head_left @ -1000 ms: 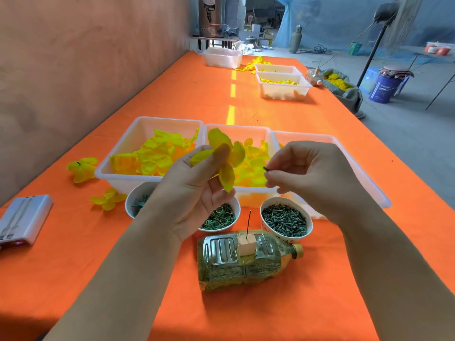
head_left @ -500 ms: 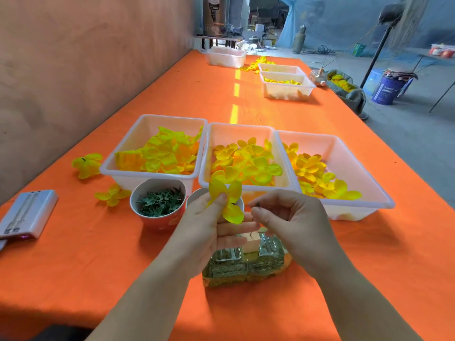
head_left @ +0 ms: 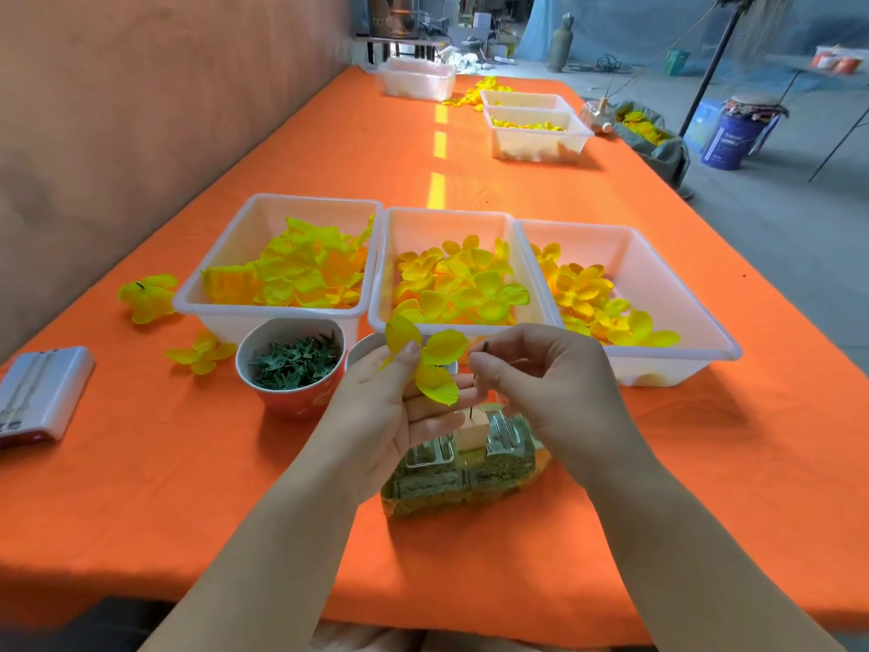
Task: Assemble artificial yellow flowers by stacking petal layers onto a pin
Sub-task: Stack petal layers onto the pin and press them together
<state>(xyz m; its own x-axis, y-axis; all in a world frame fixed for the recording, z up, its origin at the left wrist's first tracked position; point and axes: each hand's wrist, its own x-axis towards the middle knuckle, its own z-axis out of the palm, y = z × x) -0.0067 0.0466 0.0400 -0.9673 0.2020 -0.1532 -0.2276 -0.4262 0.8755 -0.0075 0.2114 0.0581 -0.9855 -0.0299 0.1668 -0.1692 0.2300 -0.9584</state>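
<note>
My left hand (head_left: 385, 407) pinches a yellow petal layer (head_left: 430, 362) between thumb and fingers, just above the upright pin (head_left: 471, 392). That pin stands in a small foam block (head_left: 471, 432) on a plastic bottle (head_left: 463, 468) lying on its side. My right hand (head_left: 541, 383) pinches a small dark green piece (head_left: 484, 346) beside the petals. Three white trays hold yellow petals: left tray (head_left: 225, 256), middle tray (head_left: 390, 256), right tray (head_left: 696, 312).
A red cup (head_left: 301, 400) of green calyx pieces sits left of my hands, with another cup (head_left: 362, 352) partly hidden behind them. Two loose yellow flowers (head_left: 148, 296) (head_left: 202, 352) and a grey device (head_left: 40, 392) lie at left. More trays (head_left: 536, 141) stand farther back.
Both hands came down from in front of the trays to just above the pin. The petal layer and the small green piece stayed in their grips.
</note>
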